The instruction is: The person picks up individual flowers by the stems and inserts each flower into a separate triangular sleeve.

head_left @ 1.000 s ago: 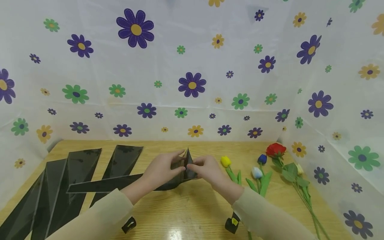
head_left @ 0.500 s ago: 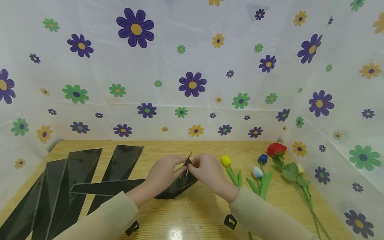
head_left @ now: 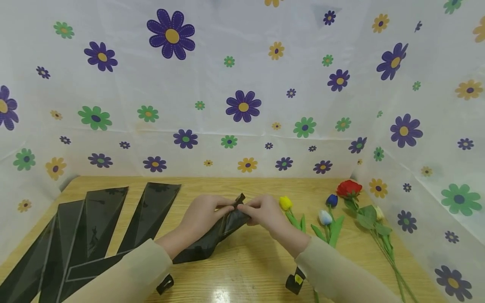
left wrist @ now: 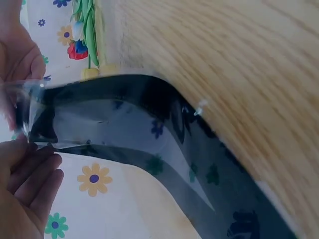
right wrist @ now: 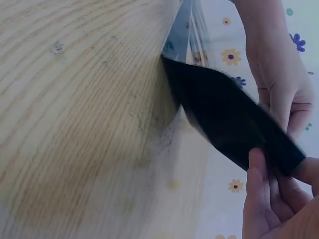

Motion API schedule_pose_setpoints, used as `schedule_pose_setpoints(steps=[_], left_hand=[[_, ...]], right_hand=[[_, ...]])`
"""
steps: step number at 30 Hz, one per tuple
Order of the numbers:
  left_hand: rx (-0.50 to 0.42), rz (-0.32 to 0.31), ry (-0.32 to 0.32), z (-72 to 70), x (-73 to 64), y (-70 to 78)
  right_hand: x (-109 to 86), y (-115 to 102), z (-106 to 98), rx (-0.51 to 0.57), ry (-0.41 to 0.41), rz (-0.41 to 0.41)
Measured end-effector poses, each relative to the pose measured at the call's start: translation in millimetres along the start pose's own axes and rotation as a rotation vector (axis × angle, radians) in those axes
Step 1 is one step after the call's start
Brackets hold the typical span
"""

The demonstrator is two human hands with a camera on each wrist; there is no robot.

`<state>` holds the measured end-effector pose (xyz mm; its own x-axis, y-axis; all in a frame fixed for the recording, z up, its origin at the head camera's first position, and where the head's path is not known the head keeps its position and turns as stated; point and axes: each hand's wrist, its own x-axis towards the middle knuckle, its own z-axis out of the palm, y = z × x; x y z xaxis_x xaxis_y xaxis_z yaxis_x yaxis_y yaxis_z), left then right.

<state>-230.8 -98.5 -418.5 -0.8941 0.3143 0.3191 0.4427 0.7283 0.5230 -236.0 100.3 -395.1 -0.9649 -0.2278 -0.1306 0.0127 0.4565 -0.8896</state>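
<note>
A glossy black flower sleeve [head_left: 198,248] with a see-through front is raised off the table between both hands. Its narrow end is gathered between the fingertips, a short dark tip sticking up there. My left hand [head_left: 202,212] pinches this end with thumb and fingers; in the left wrist view the sleeve [left wrist: 109,124] bends away toward the table. From the other side, my right hand [head_left: 266,213] pinches the same end. The right wrist view shows the sleeve's dark side [right wrist: 214,107] between the hands. The sleeve's wide end passes behind my left forearm.
More black sleeves [head_left: 104,219] lie overlapped at the left, with another [head_left: 153,206] beside them. On the right lie a yellow tulip [head_left: 286,203], a blue tulip [head_left: 331,200], a pale-blue tulip [head_left: 324,217] and a red rose [head_left: 348,189]. Flowered cloth walls the table [head_left: 235,273].
The pointed end, upright a second ago, is now folded down into a narrow bunch between the fingertips. The sleeve's wide end has swung down and left.
</note>
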Motion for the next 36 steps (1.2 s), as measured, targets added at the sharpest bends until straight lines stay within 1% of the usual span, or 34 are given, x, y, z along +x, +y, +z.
schedule_pose_setpoints(steps=[3,7,11,16,20,23,30,34,36], left_hand=[[0.002,-0.008,0.003,-1.4,1.3,-3.4],[0.012,-0.004,0.013,-3.6,2.9,-8.7],[0.028,0.022,0.013,-8.6,3.5,-10.1],[0.041,0.061,-0.006,-15.8,6.0,-12.6],[0.071,0.108,-0.036,-23.1,8.9,-14.4],[0.095,0.125,-0.044,-27.5,10.2,-13.4],[0.116,0.14,-0.012,-27.9,10.8,-14.7],[0.143,0.171,0.01,-27.3,11.8,-16.6],[0.169,0.187,0.01,-26.7,12.7,-16.8]], right_hand=[[-2.0,0.2,-1.7,0.046,-0.016,0.018],[-3.4,3.1,-2.4,0.072,-0.006,0.054],[-3.9,6.2,-1.8,0.126,-0.001,0.099],[-4.5,10.2,-3.4,0.181,-0.028,0.122],[-4.6,15.8,-4.2,0.178,-0.042,0.125],[-4.9,19.9,-3.9,0.173,-0.045,0.126],[-6.9,27.3,-3.5,0.159,-0.056,0.124],[-8.0,31.9,-5.3,0.162,-0.087,0.112],[-8.1,32.8,-7.0,0.162,-0.111,0.101]])
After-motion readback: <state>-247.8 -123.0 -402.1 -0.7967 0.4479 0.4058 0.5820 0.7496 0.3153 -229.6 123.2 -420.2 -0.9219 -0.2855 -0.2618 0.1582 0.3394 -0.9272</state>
